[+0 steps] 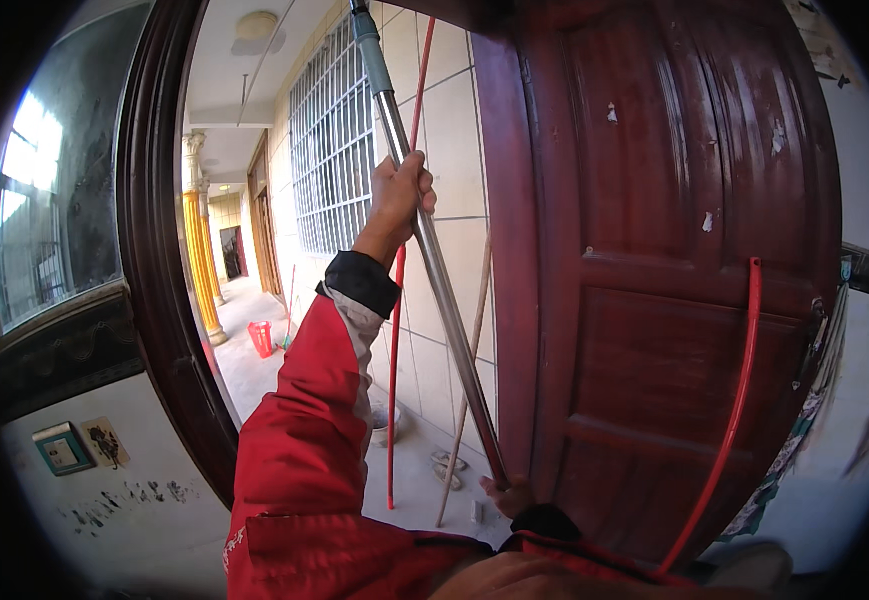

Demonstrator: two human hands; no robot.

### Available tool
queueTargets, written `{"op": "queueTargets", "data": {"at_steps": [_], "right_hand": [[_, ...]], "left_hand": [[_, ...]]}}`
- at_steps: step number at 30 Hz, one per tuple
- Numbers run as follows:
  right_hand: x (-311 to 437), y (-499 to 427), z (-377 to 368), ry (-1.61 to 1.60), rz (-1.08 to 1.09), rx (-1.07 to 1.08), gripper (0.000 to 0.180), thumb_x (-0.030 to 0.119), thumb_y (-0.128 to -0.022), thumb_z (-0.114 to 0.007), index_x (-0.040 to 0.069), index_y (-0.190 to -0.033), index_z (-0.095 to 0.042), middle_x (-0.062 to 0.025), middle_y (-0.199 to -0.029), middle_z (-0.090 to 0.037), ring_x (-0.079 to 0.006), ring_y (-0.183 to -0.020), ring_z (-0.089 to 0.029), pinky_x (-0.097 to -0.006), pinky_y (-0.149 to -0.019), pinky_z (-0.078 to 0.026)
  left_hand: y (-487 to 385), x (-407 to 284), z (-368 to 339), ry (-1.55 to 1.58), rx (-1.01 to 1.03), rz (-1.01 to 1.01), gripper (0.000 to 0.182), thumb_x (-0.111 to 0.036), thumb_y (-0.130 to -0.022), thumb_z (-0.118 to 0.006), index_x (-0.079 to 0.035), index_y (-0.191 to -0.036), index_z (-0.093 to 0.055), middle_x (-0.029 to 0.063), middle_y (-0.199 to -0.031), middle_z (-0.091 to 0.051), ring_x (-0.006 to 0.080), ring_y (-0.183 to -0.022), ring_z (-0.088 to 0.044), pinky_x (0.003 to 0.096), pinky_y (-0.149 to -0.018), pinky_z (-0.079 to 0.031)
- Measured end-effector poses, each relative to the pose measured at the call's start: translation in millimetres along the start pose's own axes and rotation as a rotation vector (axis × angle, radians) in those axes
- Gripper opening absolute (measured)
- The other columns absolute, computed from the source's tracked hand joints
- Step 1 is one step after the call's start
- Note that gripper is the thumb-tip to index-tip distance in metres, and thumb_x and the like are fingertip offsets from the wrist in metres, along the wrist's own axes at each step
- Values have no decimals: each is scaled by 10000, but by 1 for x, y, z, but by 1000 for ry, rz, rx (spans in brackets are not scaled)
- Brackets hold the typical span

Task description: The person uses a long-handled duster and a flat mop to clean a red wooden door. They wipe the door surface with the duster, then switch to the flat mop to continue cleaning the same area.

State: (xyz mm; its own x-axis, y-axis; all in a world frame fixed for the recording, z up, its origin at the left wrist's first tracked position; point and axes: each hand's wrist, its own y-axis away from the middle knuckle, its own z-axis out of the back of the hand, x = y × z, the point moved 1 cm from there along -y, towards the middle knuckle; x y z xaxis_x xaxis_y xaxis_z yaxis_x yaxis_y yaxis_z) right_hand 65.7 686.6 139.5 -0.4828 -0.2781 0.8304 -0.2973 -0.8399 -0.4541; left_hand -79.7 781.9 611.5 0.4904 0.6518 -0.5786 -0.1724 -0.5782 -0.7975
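A long telescopic metal pole (442, 289) slants across the doorway in front of me, its grey collar (372, 56) near the top and its upper end out of view. My left hand (404, 191) is raised and wrapped around the pole's bright upper part. Low down, beside the door jamb, my right hand (511, 496) grips the pole's lower end. Behind the pole, a thin red pole (397, 375) stands near the tiled wall (427, 300). A wooden stick (455, 442) leans there too.
A dark red wooden door (652, 360) stands at my right, with a red pole (742, 375) leaning by it. Beyond the doorway are a barred window (333, 142), a red plastic basket (260, 339), a bucket (383, 426) and shoes (447, 471). The dark door frame (156, 225) bounds the left.
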Motion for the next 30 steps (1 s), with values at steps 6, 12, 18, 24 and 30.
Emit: {"op": "queueTargets", "data": {"at_steps": [6, 12, 18, 24, 30], "right_hand": [[50, 10, 9, -297, -349, 263, 386, 342, -804, -692, 47, -590, -567, 2, -497, -476, -79, -427, -416, -303, -421, -347], [-44, 63, 18, -225, -524, 121, 364, 347, -779, -709, 51, -597, -601, -11, -542, -562, -93, -516, -527, -278, -509, -430], [-62, 49, 58, -268, -353, 35, 323, 316, -792, -698, 37, -645, -631, -14, -572, -585, -85, -559, -542, -280, -541, -439], [-3, -38, 59, -446, -256, 196, 334, 301, -826, -667, 57, -615, -578, 17, -515, -500, -70, -433, -460, -261, -405, -356], [59, -51, 37, -393, -172, 396, 359, 327, -841, -636, 39, -632, -597, -11, -537, -534, -86, -461, -489, -272, -437, -382]], "left_hand": [[-55, 65, 16, -216, -132, 130, 148, -116, -868, -502, -2, -821, -419, 51, -568, -445, 138, -396, -421, 289, -340, -366], [12, 151, -54, -96, 57, 214, 153, -136, -882, -505, -28, -805, -427, 52, -578, -458, 156, -387, -452, 284, -347, -376], [22, 95, -121, -49, 212, 9, 166, -142, -883, -512, -23, -802, -427, 59, -583, -466, 156, -399, -462, 276, -373, -398], [-71, 50, -129, -249, 33, -57, 193, -133, -851, -544, 20, -774, -456, 77, -571, -492, 177, -406, -492, 304, -366, -407], [-94, 18, -67, -418, -68, -77, 217, -150, -835, -546, 55, -830, -477, 92, -614, -529, 176, -441, -528, 311, -384, -412]]}}
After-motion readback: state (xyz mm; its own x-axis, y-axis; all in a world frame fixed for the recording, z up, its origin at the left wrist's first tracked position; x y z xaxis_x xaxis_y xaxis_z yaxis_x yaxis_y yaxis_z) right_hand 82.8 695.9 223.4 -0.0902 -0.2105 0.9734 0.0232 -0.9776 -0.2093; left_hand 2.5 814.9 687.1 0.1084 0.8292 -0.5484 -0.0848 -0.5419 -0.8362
